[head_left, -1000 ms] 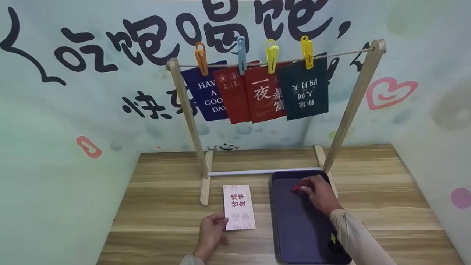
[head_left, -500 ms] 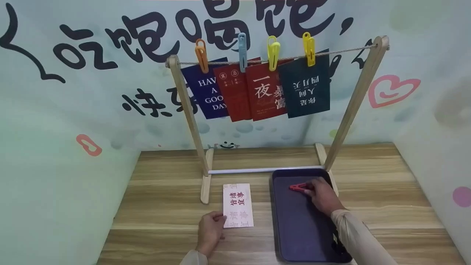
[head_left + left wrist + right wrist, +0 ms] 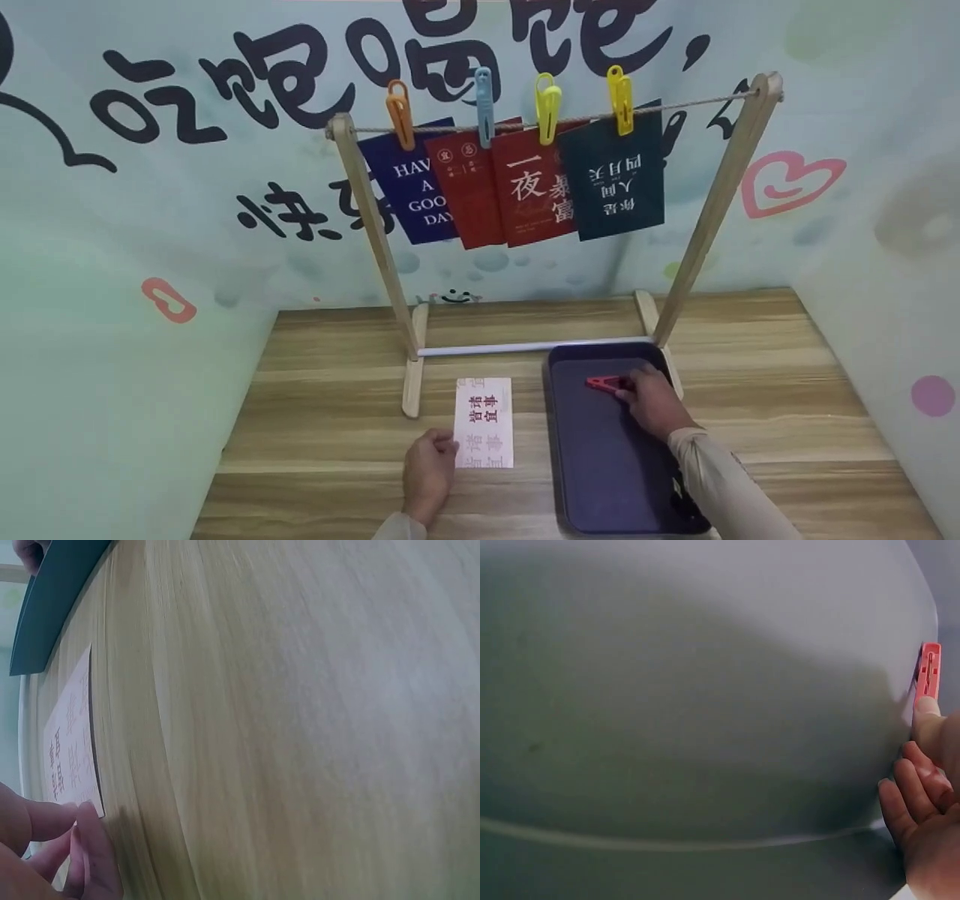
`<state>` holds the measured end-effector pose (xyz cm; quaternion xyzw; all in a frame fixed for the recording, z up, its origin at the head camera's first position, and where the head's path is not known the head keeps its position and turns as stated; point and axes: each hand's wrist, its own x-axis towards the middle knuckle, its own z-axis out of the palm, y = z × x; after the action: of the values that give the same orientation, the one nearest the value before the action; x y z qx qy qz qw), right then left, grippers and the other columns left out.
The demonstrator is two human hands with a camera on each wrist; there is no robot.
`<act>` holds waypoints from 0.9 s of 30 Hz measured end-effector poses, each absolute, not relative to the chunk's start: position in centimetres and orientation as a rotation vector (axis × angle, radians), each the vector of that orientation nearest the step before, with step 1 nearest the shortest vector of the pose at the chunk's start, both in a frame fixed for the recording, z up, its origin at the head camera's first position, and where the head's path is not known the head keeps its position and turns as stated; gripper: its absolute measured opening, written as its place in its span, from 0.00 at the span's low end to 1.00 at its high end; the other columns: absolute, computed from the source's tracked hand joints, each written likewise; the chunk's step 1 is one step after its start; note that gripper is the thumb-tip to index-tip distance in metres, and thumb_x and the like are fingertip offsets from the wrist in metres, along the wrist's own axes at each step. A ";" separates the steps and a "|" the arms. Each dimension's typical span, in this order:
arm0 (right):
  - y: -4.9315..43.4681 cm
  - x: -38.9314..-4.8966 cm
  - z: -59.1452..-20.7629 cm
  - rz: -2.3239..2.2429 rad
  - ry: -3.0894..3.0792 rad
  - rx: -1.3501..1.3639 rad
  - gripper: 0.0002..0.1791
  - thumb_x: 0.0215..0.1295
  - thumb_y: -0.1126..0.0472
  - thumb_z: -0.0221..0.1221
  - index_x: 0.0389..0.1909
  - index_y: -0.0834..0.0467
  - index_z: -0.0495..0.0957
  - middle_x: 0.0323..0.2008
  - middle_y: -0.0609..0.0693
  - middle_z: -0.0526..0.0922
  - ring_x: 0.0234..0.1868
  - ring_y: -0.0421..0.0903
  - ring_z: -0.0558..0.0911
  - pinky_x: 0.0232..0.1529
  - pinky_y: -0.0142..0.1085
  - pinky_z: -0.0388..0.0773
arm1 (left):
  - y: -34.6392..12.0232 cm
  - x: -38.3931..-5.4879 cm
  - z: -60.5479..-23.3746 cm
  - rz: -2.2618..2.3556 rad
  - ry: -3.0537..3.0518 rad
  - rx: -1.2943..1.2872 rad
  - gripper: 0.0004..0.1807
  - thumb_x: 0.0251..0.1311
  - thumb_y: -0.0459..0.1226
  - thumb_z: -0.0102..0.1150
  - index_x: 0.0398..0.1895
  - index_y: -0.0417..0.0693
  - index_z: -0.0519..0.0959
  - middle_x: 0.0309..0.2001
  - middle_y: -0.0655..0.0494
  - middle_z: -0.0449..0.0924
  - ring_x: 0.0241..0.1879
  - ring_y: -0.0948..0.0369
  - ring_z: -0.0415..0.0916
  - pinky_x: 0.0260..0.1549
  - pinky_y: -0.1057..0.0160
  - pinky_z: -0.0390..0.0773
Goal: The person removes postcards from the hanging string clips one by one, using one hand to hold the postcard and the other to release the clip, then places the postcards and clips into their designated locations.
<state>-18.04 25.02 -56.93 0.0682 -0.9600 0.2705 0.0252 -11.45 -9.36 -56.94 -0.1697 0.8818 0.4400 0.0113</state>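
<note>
A white card (image 3: 484, 420) with red and pale lettering is at the table's middle, printed side up. My left hand (image 3: 430, 471) pinches its lower left edge between thumb and fingers; the left wrist view shows the thumb and fingertips (image 3: 91, 829) meeting at the card's corner. Over the far part of the dark tray (image 3: 592, 480), my right hand (image 3: 656, 401) holds a red clothespin (image 3: 602, 385) by one end, and its other end points left. In the right wrist view the thumb presses on the clothespin (image 3: 928, 671), while the other fingers spread below.
Behind stands a wooden rack (image 3: 694, 240) with a string. Orange (image 3: 401, 116), blue (image 3: 484, 109), lime (image 3: 548, 109) and yellow (image 3: 621, 101) clothespins hold a blue card (image 3: 412, 202), two red cards and a dark green card (image 3: 619, 202). Something dark lies under the right sleeve (image 3: 727, 480).
In my right hand the red clothespin has turned and shows more of its length, pointing left. The left hand stays at the card's edge. The whole view has shifted slightly.
</note>
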 end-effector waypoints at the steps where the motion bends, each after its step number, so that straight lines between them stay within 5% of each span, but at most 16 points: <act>1: 25.0 -18.1 -56.9 0.834 -2.965 0.214 0.06 0.64 0.67 0.64 0.34 0.67 0.79 0.34 0.59 0.78 0.38 0.57 0.79 0.42 0.54 0.78 | -9.4 -11.4 -56.9 1.377 2.749 -0.526 0.08 0.60 0.29 0.62 0.42 0.39 0.84 0.35 0.48 0.88 0.36 0.56 0.84 0.37 0.56 0.84; 13: 25.2 -18.0 -57.0 0.800 -2.982 0.204 0.06 0.61 0.69 0.65 0.36 0.68 0.81 0.31 0.58 0.79 0.37 0.56 0.78 0.41 0.54 0.77 | -10.0 -11.2 -56.7 1.492 2.579 -0.451 0.12 0.62 0.29 0.60 0.48 0.33 0.81 0.38 0.44 0.87 0.22 0.61 0.78 0.16 0.68 0.78; 22: 25.1 -17.5 -55.7 0.772 -2.964 0.263 0.08 0.53 0.70 0.70 0.29 0.65 0.79 0.29 0.57 0.79 0.36 0.54 0.78 0.40 0.52 0.79 | -10.4 -11.3 -56.2 1.466 2.665 -0.380 0.10 0.58 0.26 0.59 0.43 0.33 0.83 0.38 0.43 0.87 0.38 0.56 0.84 0.35 0.61 0.84; 27: 25.3 -17.4 -54.6 0.813 -2.922 0.302 0.08 0.53 0.71 0.70 0.33 0.65 0.81 0.32 0.57 0.81 0.39 0.53 0.78 0.42 0.50 0.79 | -10.9 -11.3 -55.7 1.429 2.641 -0.392 0.12 0.59 0.25 0.58 0.45 0.33 0.82 0.38 0.43 0.86 0.38 0.55 0.83 0.38 0.59 0.85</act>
<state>-17.35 25.28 -54.61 0.0991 -0.9576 0.2663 0.0468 -11.35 -10.95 -55.73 -0.1293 0.8707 0.4711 0.0567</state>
